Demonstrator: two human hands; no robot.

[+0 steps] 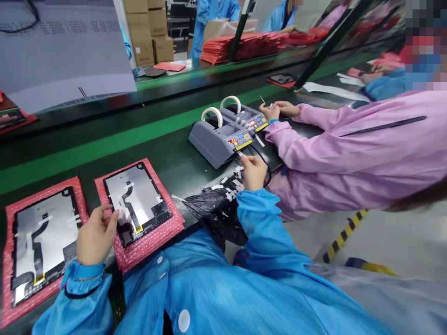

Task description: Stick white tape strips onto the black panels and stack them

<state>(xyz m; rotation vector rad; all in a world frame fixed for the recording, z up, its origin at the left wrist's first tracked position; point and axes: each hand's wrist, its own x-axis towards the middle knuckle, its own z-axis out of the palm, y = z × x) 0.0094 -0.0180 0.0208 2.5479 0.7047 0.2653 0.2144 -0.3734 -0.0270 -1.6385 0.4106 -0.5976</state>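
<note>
My left hand [94, 235] rests at the near edge of a tablet panel [138, 201], fingers curled and pinched on a small piece of tape. The panel lies on a pink bubble-wrap sheet [153, 242]. A second panel [42, 242] lies on another pink sheet to its left. My right hand [253, 171] reaches to the front of a grey tape dispenser [218, 139] and pinches a strip of white tape at its outlet. Cut tape pieces [232, 184] stick along the table edge by a black plastic bag [213, 209].
A second tape dispenser [246, 118] stands behind the first. A co-worker in a pink coat [349, 153] sits at my right, hands by that dispenser. A green conveyor belt [104, 144] runs across. Red sheet stacks [244, 46] and cardboard boxes [150, 28] stand beyond.
</note>
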